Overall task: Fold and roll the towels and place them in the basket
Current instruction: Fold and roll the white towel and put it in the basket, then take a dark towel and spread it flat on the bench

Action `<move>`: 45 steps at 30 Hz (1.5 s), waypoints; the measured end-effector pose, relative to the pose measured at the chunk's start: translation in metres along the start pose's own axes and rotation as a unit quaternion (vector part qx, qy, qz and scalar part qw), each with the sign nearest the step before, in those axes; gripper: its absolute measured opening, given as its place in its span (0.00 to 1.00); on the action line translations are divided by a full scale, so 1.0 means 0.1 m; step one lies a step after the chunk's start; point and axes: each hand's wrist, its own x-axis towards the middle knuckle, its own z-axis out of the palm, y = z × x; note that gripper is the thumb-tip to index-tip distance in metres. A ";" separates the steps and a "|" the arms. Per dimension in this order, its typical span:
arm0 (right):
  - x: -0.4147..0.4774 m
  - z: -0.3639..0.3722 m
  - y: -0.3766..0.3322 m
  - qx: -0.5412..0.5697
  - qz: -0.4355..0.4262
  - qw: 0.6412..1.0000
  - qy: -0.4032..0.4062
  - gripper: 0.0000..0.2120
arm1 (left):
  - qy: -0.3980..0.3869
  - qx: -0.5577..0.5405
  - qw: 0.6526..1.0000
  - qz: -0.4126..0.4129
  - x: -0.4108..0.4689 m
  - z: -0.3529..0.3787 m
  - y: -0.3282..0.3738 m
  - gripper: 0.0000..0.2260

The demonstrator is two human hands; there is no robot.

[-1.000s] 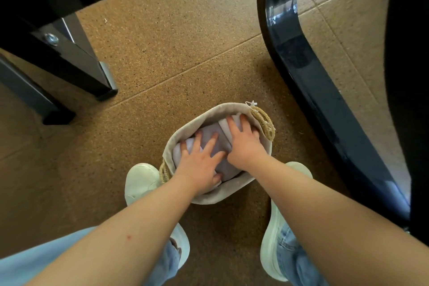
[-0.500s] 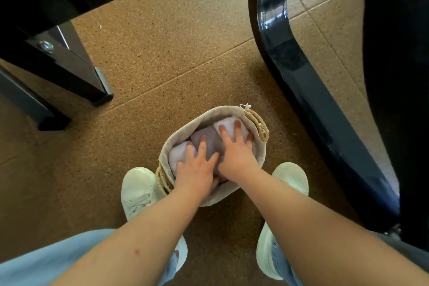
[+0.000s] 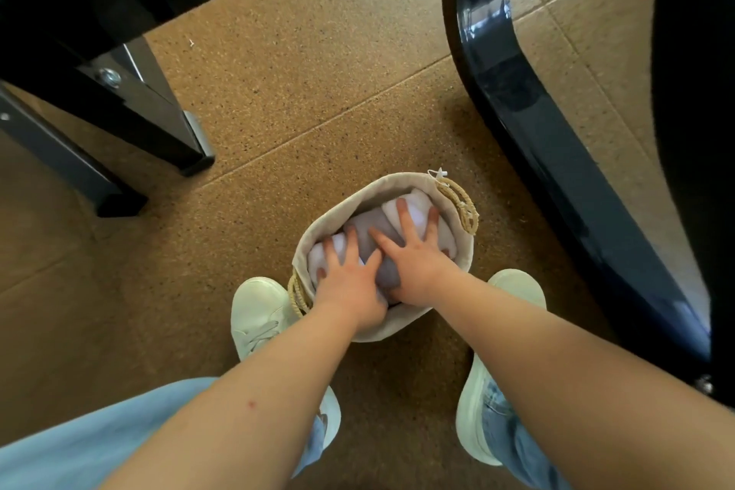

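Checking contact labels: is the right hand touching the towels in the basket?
Touching. Head view: the right hand lies flat, fingers spread, on the grey towel and the white towel inside the basket; no gap shows.

Towels (image 3: 372, 225) are lying in the basket (image 3: 330, 219) — it is sitting on the floor (image 3: 318, 91) between two shoes (image 3: 258, 310).

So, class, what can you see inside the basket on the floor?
Rolled towels fill the basket: a grey towel between white towels, left hand and right hand pressing flat on them. The hands cover their near ends, and the basket's bottom is hidden.
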 end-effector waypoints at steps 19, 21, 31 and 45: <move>-0.27 -0.52 0.12 0.044 0.002 0.998 0.050 0.43 | 0.064 0.058 0.996 0.019 -0.25 -0.29 -0.03 0.26; -0.44 -0.62 0.09 0.041 -0.001 0.997 0.063 0.42 | 0.074 0.048 0.996 0.022 -0.38 -0.42 0.02 0.26; -1.58 -1.03 -0.12 0.042 -0.030 0.973 0.223 0.38 | 0.219 0.012 0.973 0.070 -1.25 -1.12 0.41 0.25; -3.31 -1.62 0.28 0.077 -0.046 0.917 0.390 0.36 | 0.371 -0.009 0.911 0.178 -2.27 -1.78 1.37 0.25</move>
